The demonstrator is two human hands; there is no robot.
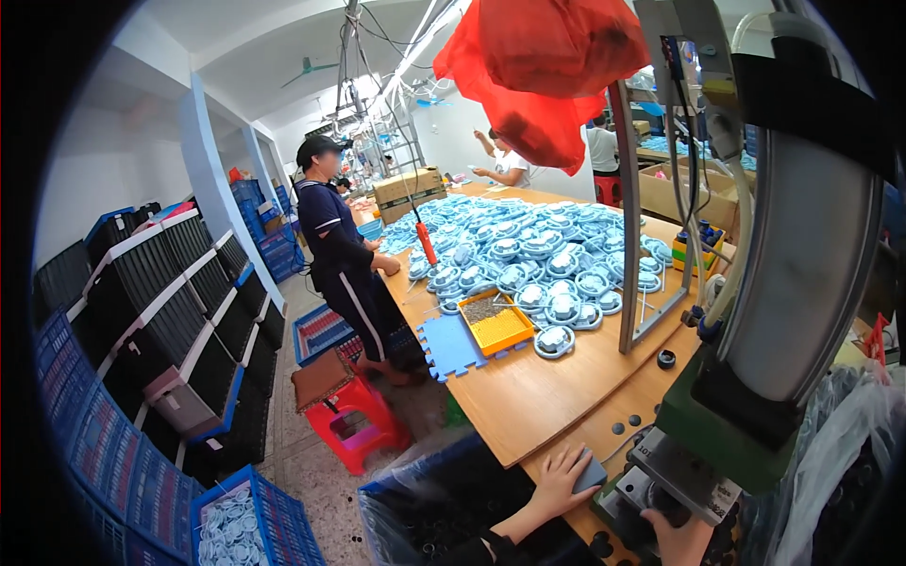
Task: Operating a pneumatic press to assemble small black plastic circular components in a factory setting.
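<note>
My left hand point(561, 483) lies with its fingers stretched out against a small grey-blue box point(591, 474) at the table's front edge. My right hand point(681, 541) is under the metal head point(681, 477) of a green bench press point(727, 420). Its thumb and fingers are around a dark round part point(668, 507), partly hidden by the press head and the hand itself. Several small black discs point(618, 428) lie on the wooden table beside the press. A black ring-shaped piece point(666, 358) sits farther back, near the metal frame.
A large heap of light-blue round parts point(563, 307) covers the table, with a yellow tray point(497, 325) on a blue foam mat point(444, 344) before it. A co-worker point(335, 236) stands at the left. A red stool point(359, 424), stacked crates point(179, 311) and a lined black bin point(444, 500) occupy the floor.
</note>
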